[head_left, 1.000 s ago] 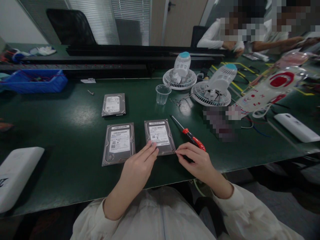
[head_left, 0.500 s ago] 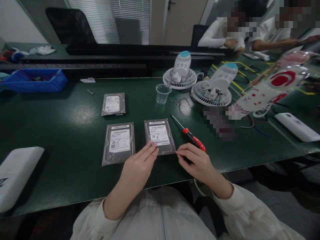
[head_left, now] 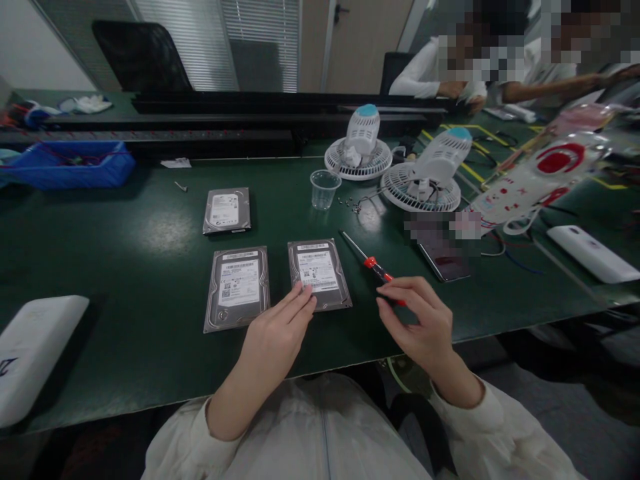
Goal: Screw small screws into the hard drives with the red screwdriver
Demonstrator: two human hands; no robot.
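Note:
Two hard drives lie side by side on the green table [head_left: 150, 320], label up. My left hand [head_left: 277, 333] rests with its fingers stretched flat on the near edge of the right hard drive [head_left: 318, 272]. The left hard drive [head_left: 239, 285] lies untouched beside it. A third hard drive [head_left: 227, 210] sits farther back. My right hand [head_left: 423, 323] hovers over the rear end of the red-handled screwdriver [head_left: 373, 263], thumb and fingers curved and apart around the handle. The screwdriver still lies on the table, tip pointing away to the left.
A clear plastic cup [head_left: 324, 189] stands behind the drives with loose screws [head_left: 350, 203] beside it. Two small white fans [head_left: 358, 143] [head_left: 425, 177] lie at the back right, a phone [head_left: 447, 263] near the screwdriver. A blue bin [head_left: 65, 163] and white boxes [head_left: 30, 353] [head_left: 593, 253] are also there. Other people sit far right.
My right hand has left the right drive's near corner and moved right, onto the screwdriver's handle, uncovering the phone. My left hand has stayed put.

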